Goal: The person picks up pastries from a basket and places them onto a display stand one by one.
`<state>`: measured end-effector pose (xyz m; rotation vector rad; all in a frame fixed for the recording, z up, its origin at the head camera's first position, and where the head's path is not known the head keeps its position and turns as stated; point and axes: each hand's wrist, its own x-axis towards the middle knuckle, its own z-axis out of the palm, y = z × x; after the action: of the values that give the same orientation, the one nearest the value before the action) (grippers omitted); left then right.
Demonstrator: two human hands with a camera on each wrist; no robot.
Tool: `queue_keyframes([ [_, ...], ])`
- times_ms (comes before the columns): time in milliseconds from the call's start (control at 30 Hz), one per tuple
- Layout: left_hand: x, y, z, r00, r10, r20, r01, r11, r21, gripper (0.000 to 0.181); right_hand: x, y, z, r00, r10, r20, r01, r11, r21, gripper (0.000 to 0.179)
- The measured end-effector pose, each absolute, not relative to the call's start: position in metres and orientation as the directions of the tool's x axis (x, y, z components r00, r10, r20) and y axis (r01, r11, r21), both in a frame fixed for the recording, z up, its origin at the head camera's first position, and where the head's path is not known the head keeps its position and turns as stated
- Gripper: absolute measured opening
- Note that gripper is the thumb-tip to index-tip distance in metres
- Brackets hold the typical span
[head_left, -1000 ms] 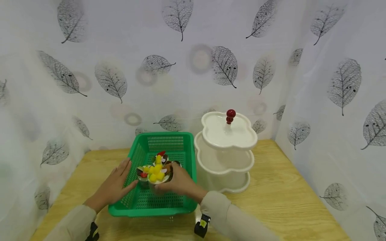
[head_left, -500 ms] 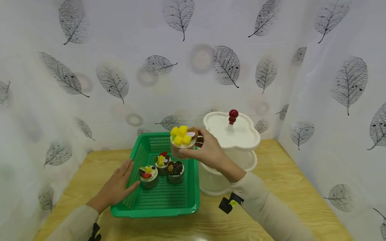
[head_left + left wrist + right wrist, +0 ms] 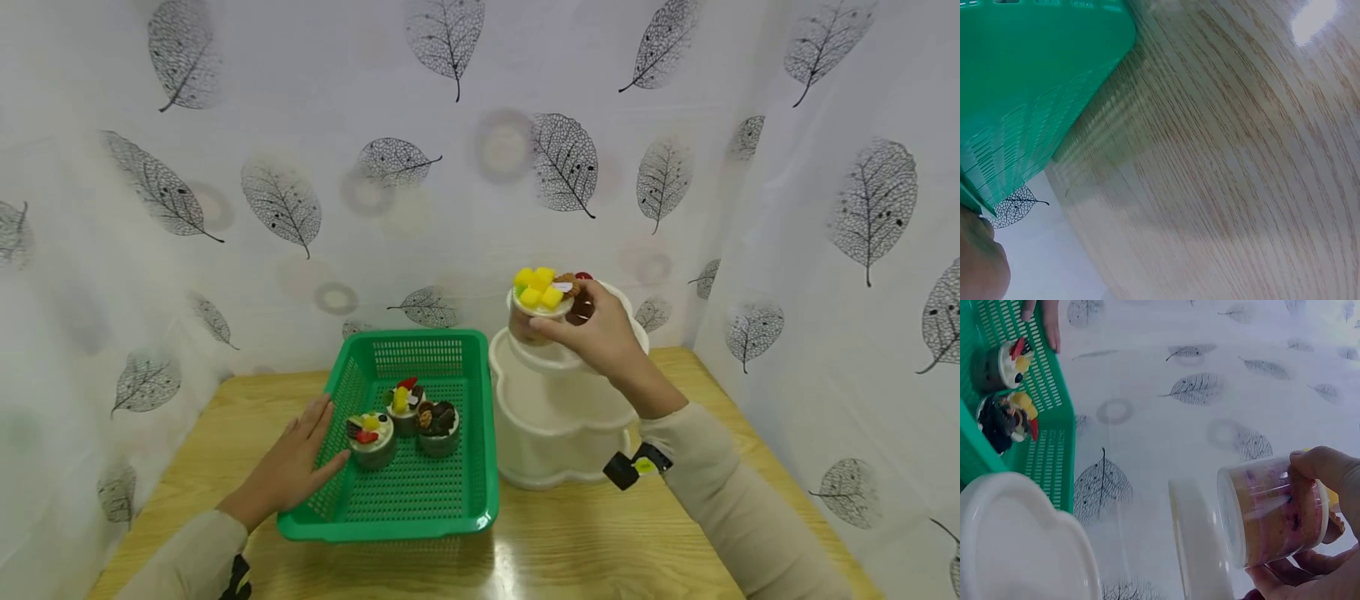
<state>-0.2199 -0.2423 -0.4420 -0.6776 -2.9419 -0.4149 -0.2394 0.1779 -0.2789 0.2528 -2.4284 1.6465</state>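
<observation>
Dessert cup (image 3: pixel 538 302) sits pinched between thumb and fingers of the right hand (image 3: pixel 600 332), near the top of the white stand (image 3: pixel 557 400); the left hand (image 3: pixel 288 467), fingers straight, rests against the green basket (image 3: pixel 386 530)

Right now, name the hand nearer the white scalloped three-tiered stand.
Right. The right hand, holding a clear cup topped with yellow cubes, is above the stand; the left hand is farther off, at the left side of the green plastic basket.
</observation>
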Motion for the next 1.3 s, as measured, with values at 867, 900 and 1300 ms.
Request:
queue_keyframes([
  [867,-0.218,-0.241,-0.441,-0.900,0.405,0.159,0.433,0.868,0.242,0.079,-0.235,0.196,-0.299,-0.981,0.021,0.193,-0.168,0.409,-0.897,0.079],
  [900,-0.218,-0.241,-0.442,-0.900,0.405,0.159,0.434,0.868,0.241,0.079,-0.235,0.196,-0.300,-0.981,0.020,0.193,-0.168,0.409,-0.897,0.079],
  [1300,-0.217,-0.240,-0.440,-0.903,0.401,0.157,0.429,0.865,0.259,0.078,-0.237,0.198,-0.303,-0.976,-0.001,0.216,-0.190,0.480,-0.857,0.078],
])
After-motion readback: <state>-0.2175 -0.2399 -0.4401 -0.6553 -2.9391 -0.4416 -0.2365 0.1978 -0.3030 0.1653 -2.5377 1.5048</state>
